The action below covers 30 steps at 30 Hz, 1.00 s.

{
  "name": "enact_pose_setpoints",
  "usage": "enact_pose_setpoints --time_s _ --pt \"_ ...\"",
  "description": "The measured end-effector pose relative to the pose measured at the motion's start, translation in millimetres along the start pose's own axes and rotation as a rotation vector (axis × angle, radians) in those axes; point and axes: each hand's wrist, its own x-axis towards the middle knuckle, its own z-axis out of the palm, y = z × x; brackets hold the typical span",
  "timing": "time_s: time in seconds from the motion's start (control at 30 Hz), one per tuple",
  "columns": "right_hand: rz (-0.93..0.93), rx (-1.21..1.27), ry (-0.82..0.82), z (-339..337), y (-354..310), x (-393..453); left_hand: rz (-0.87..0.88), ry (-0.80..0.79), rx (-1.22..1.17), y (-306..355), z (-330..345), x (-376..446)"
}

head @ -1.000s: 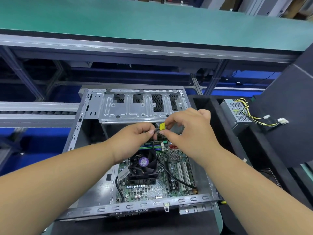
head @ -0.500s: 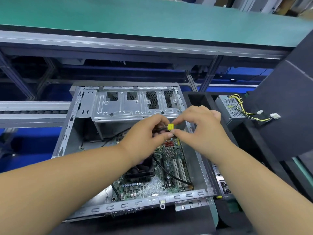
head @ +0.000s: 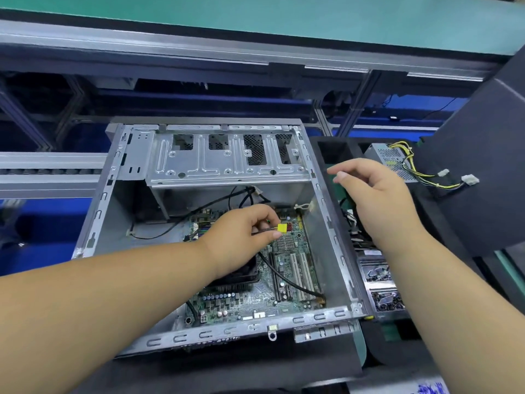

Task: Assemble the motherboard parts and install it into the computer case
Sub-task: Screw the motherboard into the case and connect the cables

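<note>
Two bare forearms reached in from the near edge over the open computer case (head: 98,211), where the motherboard (head: 287,280) lay flat on its floor. Left hand (head: 241,237) pinched a black cable just behind its yellow connector (head: 281,228), which pointed right, its long axis roughly level above the board. Farther right, the right hand (head: 375,194) hovered over the case's right wall, fingers loosely curled, holding nothing.

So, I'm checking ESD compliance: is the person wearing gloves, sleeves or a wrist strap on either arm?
No. The left hand and right hand are bare, without gloves. Both forearms are uncovered as far as the frame shows, with no sleeves, wrist strap, watch or rings visible.
</note>
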Motion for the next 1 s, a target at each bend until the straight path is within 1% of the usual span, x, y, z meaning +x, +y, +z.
enact_pose_setpoints --time_s 0.13,0.23,0.4,0.63,0.73,0.83,1.0 --pt "0.023 0.052 -0.018 3.1 3.2 -1.4 0.009 -0.055 -0.061 -2.2 2.6 -3.1" --pt "0.045 0.085 -0.023 5.7 5.0 -3.8 0.024 -0.082 -0.064 -1.8 2.8 -4.9" --pt "0.094 0.094 -0.036 7.3 8.9 -4.2 0.036 -0.113 0.045 -1.2 5.0 -4.3" --pt "0.15 0.109 -0.034 9.8 13.6 1.9 0.015 -0.063 0.15 3.0 6.7 -4.8" --pt "0.145 0.101 -0.04 9.4 12.9 2.3 0.025 -0.071 0.06 3.7 4.6 -4.6" --pt "0.137 0.104 -0.048 8.8 12.2 1.0 0.052 -0.116 -0.062 3.0 0.1 -3.1" --pt "0.134 0.11 -0.055 7.5 11.7 0.4 0.057 -0.153 -0.188 0.2 -4.1 0.4"
